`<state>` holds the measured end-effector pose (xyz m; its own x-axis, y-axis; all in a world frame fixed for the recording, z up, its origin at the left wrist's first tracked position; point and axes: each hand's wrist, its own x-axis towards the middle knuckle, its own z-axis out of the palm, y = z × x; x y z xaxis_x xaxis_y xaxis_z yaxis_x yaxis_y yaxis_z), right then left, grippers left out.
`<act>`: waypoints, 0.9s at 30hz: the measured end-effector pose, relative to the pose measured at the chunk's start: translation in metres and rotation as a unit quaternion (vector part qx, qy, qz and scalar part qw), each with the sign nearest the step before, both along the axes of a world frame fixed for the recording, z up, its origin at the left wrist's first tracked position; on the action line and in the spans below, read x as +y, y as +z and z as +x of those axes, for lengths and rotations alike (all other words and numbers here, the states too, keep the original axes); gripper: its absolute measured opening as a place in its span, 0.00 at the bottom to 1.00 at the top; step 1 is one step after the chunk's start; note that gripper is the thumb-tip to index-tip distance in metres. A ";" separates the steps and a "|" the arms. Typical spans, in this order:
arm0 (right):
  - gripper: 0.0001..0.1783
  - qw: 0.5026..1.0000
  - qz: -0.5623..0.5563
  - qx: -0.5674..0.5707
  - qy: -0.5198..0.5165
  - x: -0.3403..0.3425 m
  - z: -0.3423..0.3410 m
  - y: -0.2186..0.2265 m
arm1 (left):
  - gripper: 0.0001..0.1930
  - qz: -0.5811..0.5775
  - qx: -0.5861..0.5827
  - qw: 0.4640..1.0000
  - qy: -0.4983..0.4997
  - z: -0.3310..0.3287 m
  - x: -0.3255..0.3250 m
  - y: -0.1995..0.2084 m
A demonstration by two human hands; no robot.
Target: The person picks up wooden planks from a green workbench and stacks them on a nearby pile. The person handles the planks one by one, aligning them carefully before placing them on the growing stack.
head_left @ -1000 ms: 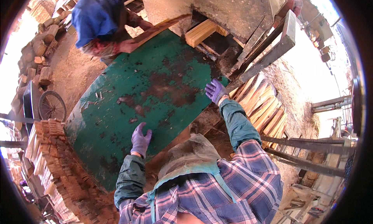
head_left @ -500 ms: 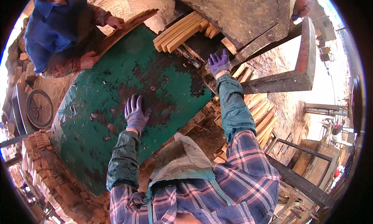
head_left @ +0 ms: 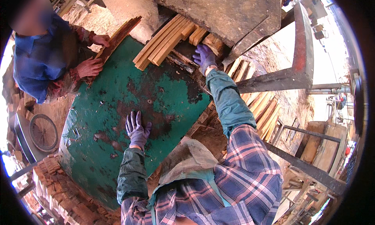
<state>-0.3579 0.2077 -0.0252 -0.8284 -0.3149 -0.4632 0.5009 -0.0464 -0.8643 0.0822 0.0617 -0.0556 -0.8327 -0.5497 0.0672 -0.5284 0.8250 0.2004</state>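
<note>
My left hand [head_left: 138,131], in a purple glove, lies flat with fingers spread on a green tabletop [head_left: 113,74] covered in dark worn patches. Further forward, my gloved right hand [head_left: 204,58] reaches to the dark gap at the table's far right edge. Its fingers are stretched out and close to a short wood block [head_left: 213,43]; whether they touch it I cannot tell. Left of that hand, a bundle of sawn wooden strips [head_left: 163,39] juts from under a large stained panel [head_left: 218,10] over the tabletop.
A co-worker in blue [head_left: 35,57] stands at the far left, both hands by a long bark-edged board [head_left: 119,35]. A dark metal frame [head_left: 273,81] sticks out at right above piled strips [head_left: 263,112]. Stacked wood pieces [head_left: 66,186] line the lower left, near a spoked wheel [head_left: 43,132].
My right hand has moved left and turned toward the wood block in the gap. My left hand stays flat on the tabletop. The co-worker's hands are closer together on the bark-edged board.
</note>
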 end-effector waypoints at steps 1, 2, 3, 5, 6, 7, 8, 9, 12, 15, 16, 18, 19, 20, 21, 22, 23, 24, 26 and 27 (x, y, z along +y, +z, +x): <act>0.32 0.998 -0.021 -0.045 -0.040 -0.004 0.010 0.008 | 0.39 0.009 0.001 1.000 -0.001 0.000 0.000 0.005; 0.34 0.990 -0.067 -0.094 -0.087 -0.001 0.015 0.012 | 0.39 0.019 0.003 1.000 -0.004 0.000 0.001 0.008; 0.36 0.977 -0.083 -0.138 -0.139 0.002 0.019 0.015 | 0.39 0.016 -0.004 1.000 0.001 -0.001 0.000 0.006; 0.42 0.962 -0.093 -0.165 -0.199 0.018 0.033 0.017 | 0.39 0.012 -0.018 1.000 0.014 0.004 0.001 0.002; 0.46 0.955 -0.076 -0.177 -0.224 0.027 0.032 0.019 | 0.39 0.015 -0.025 0.999 0.013 0.004 0.001 0.002; 0.48 0.952 -0.070 -0.180 -0.239 0.033 0.016 0.011 | 0.39 0.019 -0.032 0.999 0.013 0.003 0.001 0.002; 0.50 0.947 -0.064 -0.184 -0.257 0.044 -0.003 -0.003 | 0.40 0.022 -0.040 0.999 0.009 0.002 0.002 0.003; 0.53 0.957 -0.068 -0.168 -0.227 0.051 -0.022 -0.012 | 0.40 0.023 -0.034 0.999 0.006 0.002 0.001 0.000; 0.48 0.964 -0.084 -0.163 -0.195 0.049 -0.038 -0.015 | 0.40 0.041 -0.057 0.998 0.000 0.001 0.001 0.005; 0.42 0.973 -0.055 -0.077 -0.209 0.033 -0.008 -0.002 | 0.39 0.044 -0.062 0.997 0.012 0.002 0.001 0.006; 0.40 0.974 -0.051 -0.094 -0.200 0.038 -0.003 -0.001 | 0.38 0.045 -0.059 0.997 0.014 0.003 0.001 0.006; 0.37 0.974 -0.034 -0.127 -0.183 0.061 0.006 -0.004 | 0.39 0.036 -0.055 0.998 -0.001 0.006 0.003 0.006; 0.32 0.980 -0.074 -0.116 -0.143 0.066 0.021 -0.011 | 0.39 0.035 -0.059 0.998 -0.006 0.002 -0.002 0.004; 0.30 0.988 -0.049 -0.098 -0.105 0.056 0.061 0.007 | 0.39 0.035 -0.068 0.997 0.008 0.008 -0.003 0.003; 0.22 0.983 -0.061 -0.132 -0.109 0.061 0.084 -0.003 | 0.40 0.044 -0.061 0.997 -0.001 0.006 -0.001 0.007; 0.20 0.977 -0.058 -0.196 -0.059 0.054 0.121 0.025 | 0.40 0.052 -0.061 0.997 0.005 0.007 -0.005 0.007; 0.19 0.961 -0.151 -0.229 -0.039 0.066 0.151 0.006 | 0.40 0.062 -0.061 0.996 -0.007 0.003 -0.007 0.008; 0.18 0.963 -0.132 -0.232 -0.040 0.067 0.186 -0.008 | 0.40 0.074 -0.065 0.995 -0.014 0.005 -0.004 0.005; 0.26 0.959 -0.124 -0.252 -0.029 0.066 0.254 0.005 | 0.40 0.121 -0.052 0.991 0.029 -0.009 -0.006 0.019; 0.25 0.956 -0.130 -0.263 -0.009 0.067 0.284 0.011 | 0.40 0.387 0.048 0.920 0.048 -0.017 -0.014 0.028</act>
